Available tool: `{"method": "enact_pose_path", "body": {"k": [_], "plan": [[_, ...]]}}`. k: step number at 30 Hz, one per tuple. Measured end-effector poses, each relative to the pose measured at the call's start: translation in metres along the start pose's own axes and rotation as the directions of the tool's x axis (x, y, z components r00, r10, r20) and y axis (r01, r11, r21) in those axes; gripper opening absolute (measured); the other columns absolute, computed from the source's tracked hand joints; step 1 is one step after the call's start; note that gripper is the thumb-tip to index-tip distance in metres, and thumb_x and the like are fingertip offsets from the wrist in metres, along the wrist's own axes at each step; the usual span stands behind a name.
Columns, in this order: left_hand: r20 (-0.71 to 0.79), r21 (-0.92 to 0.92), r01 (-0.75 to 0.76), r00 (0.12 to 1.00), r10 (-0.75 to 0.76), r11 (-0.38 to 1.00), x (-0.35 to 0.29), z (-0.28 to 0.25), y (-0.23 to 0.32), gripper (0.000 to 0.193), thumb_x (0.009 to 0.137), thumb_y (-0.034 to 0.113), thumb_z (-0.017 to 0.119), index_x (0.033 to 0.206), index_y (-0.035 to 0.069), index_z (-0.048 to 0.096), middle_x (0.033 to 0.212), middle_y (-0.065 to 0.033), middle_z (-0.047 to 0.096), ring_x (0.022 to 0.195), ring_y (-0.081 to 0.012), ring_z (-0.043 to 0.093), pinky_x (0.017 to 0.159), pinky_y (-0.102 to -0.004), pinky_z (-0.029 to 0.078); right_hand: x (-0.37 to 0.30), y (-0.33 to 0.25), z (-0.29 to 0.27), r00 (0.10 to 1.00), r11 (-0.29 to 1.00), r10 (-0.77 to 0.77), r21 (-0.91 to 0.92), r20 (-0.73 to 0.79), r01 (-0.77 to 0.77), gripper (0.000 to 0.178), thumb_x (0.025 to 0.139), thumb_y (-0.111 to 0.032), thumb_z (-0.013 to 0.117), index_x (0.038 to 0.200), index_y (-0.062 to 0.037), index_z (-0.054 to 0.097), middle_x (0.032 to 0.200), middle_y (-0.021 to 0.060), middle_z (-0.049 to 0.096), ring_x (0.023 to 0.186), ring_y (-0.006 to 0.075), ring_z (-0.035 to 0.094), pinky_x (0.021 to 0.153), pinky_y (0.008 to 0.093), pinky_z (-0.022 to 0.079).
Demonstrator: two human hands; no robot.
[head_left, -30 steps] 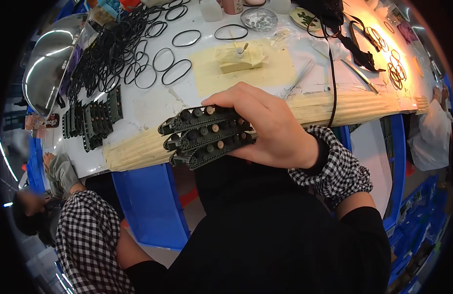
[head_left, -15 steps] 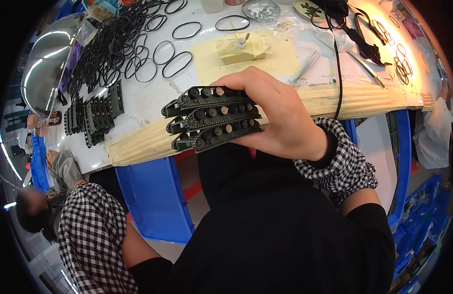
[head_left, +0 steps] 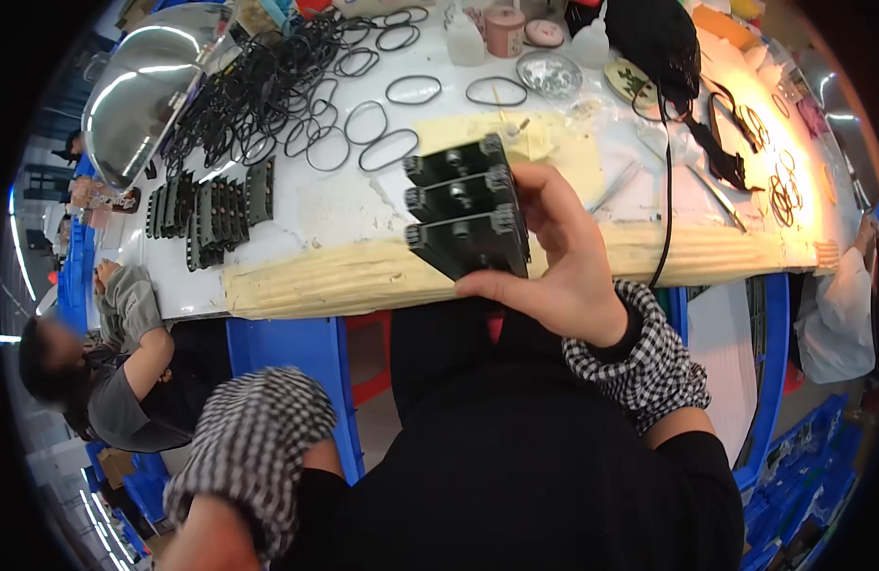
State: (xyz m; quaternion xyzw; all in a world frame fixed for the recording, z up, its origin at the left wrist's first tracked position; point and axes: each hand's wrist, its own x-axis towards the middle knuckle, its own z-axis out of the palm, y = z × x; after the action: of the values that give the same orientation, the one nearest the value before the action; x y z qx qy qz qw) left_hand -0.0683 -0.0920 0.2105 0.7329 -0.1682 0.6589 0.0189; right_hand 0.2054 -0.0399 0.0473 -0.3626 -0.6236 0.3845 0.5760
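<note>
My right hand point(head_left: 563, 252) is closed on a stack of three dark green toy tank hulls point(head_left: 468, 214), held above the near edge of the table. Their flat ends are turned toward me, and the thumb presses under the lowest one. My left hand point(head_left: 211, 542) is low at the lower left, away from the table. Motion smears it, and the picture's edge cuts it off, so its fingers do not show. More dark green track-shaped parts point(head_left: 216, 219) stand in a row on the left of the white table point(head_left: 316, 209).
Black rubber loops point(head_left: 258, 86) heap up at the back left beside a shiny metal dome point(head_left: 139, 90). Behind the stack sits a yellow block point(head_left: 530, 143); tweezers point(head_left: 615, 186) and a black cable point(head_left: 666, 190) lie right. Another person point(head_left: 125, 381) sits at the left.
The hull stack has turned from showing its wheeled sides to showing its ends. My left arm has swung, bringing its hand into view at the lower left.
</note>
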Motion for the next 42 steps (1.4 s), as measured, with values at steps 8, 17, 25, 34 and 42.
{"method": "enact_pose_path", "body": {"k": [8,17,25,34,42], "plan": [[0.200,-0.593,0.780,-0.098,-0.975,-0.200,-0.159,0.092,-0.053,0.085,0.078,0.004,0.074,0.147,0.002,0.025,0.141,-0.0131,0.041,0.131,-0.0225,0.042,0.108,-0.0382,0.036,-0.003,0.002,0.032,0.979,0.962,0.186,0.218,-0.083,-0.165,0.084,0.072,-0.006,0.084,0.138,-0.0015,0.032,0.114,0.0131,0.059,0.108,0.0192,0.059,0.096,0.0329,0.046],[-0.085,-0.470,0.882,-0.087,-0.993,-0.037,-0.162,0.092,-0.053,0.051,0.078,-0.001,0.072,0.124,-0.001,0.051,0.113,-0.0086,0.062,0.103,-0.0174,0.061,0.088,-0.0314,0.050,0.001,-0.010,0.033,0.997,0.947,0.003,-0.320,0.074,0.021,0.103,0.070,-0.013,0.083,0.149,0.0013,0.018,0.127,0.0237,0.048,0.118,0.0342,0.051,0.097,0.0398,0.045],[0.116,0.463,0.801,0.370,-0.922,0.380,-0.153,0.062,-0.064,0.057,0.059,0.006,0.079,0.113,0.005,0.060,0.098,-0.0097,0.065,0.089,-0.0336,0.064,0.103,-0.0554,0.042,0.035,-0.017,-0.016,0.895,0.839,-0.093,-0.450,0.437,0.307,0.069,0.064,-0.001,0.073,0.130,-0.0024,0.052,0.122,0.0153,0.057,0.116,0.0345,0.052,0.099,0.0399,0.043],[0.139,-0.065,0.975,0.220,-0.965,0.213,-0.162,0.049,-0.061,0.085,0.066,0.008,0.085,0.138,0.000,0.041,0.128,-0.0170,0.057,0.125,-0.0269,0.053,0.109,-0.0462,0.037,0.024,-0.002,-0.016,0.968,0.965,-0.025,-0.246,0.249,0.089,0.050,0.067,-0.002,0.072,0.116,-0.0008,0.060,0.111,0.0123,0.065,0.103,0.0296,0.062,0.093,0.0356,0.048],[0.157,-0.324,0.931,0.227,-0.961,0.167,-0.189,0.063,-0.065,0.066,0.072,-0.003,0.079,0.130,-0.004,0.047,0.138,-0.0190,0.050,0.127,-0.0228,0.051,0.106,-0.0349,0.042,0.025,0.010,-0.013,0.968,0.992,-0.028,-0.112,0.250,0.058,0.050,0.071,-0.009,0.078,0.116,-0.0004,0.060,0.111,0.0124,0.065,0.101,0.0270,0.064,0.091,0.0344,0.048]]}}
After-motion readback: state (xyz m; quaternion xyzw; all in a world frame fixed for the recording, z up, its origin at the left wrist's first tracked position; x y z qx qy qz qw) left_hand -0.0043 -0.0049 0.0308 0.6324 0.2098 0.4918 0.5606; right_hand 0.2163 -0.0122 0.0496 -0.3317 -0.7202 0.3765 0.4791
